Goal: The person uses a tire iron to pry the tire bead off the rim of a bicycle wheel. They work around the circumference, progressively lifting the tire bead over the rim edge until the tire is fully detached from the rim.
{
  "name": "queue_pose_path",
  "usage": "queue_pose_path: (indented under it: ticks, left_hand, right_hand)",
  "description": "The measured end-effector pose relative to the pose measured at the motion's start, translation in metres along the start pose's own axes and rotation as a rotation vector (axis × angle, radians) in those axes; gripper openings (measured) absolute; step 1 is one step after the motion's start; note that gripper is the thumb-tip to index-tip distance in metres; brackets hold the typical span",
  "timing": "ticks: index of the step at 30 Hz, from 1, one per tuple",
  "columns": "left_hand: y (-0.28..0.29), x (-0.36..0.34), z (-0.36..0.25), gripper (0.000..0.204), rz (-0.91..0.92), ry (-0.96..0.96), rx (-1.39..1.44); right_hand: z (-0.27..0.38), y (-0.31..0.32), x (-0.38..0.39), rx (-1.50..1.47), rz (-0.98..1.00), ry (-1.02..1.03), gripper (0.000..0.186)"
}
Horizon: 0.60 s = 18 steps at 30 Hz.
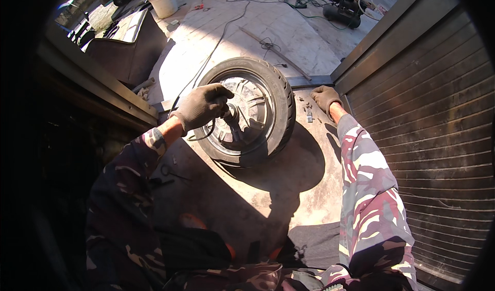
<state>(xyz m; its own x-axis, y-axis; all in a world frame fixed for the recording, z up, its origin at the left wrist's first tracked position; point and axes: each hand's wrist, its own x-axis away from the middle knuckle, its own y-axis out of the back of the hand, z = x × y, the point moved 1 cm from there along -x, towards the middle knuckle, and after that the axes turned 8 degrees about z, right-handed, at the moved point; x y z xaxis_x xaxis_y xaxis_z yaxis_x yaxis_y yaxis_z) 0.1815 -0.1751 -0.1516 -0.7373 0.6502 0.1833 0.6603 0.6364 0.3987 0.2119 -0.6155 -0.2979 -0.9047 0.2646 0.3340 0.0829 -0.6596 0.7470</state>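
A wheel with a black tyre (282, 105) and a grey metal hub (255, 103) is tilted on the ground in front of me. My left hand (202, 107), in a brownish work glove, is closed at the axle in the hub's centre; its fingers partly hide the axle. A dark cable (209, 132) curves out beneath that hand. To the right of the tyre, my gloved right hand (325, 98) is closed low over the ground, and whatever it holds is hidden. Beside it lie several small metal parts (309, 114), probably nuts and washers.
A ribbed metal shutter (428, 110) rises at my right, and a dark frame (98, 77) at my left. A long thin bar (278, 54) lies beyond the tyre. Farther off are a black compressor (343, 10), tangled cables (296, 1), a white bucket (164, 3) and a brown box-like object (126, 54).
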Motion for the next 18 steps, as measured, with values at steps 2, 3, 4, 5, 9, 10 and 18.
queue_pose_path:
  ticks: [2, 3, 4, 5, 9, 10, 18]
  left_hand:
    - [-0.001, 0.001, 0.000, 0.024, -0.019, -0.024, -0.048]
    - [-0.002, 0.002, 0.000, 0.023, -0.030, -0.030, -0.088]
    - [-0.003, 0.002, 0.000, 0.022, -0.026, -0.049, -0.080]
    - [-0.004, 0.003, 0.000, 0.022, -0.030, -0.056, -0.068]
    - [-0.007, 0.004, 0.000, 0.021, -0.050, -0.065, -0.115]
    - [-0.007, 0.004, 0.001, 0.022, -0.055, -0.083, -0.121]
    - [-0.019, 0.010, 0.006, 0.023, -0.109, -0.356, -0.608]
  right_hand:
    - [0.015, 0.010, -0.002, -0.106, -0.025, 0.004, 0.031]
    - [0.024, 0.014, -0.001, -0.152, -0.042, 0.030, 0.031]
    - [0.037, 0.018, 0.000, -0.203, -0.046, 0.082, 0.031]
    - [0.051, 0.021, 0.002, -0.252, -0.052, 0.125, 0.030]
    - [0.119, 0.017, 0.027, -0.399, -0.006, 0.370, 0.033]
    - [0.137, 0.012, 0.034, -0.370, 0.005, 0.423, 0.030]
    - [0.216, -0.034, 0.077, 0.388, -0.141, 0.878, 0.023]
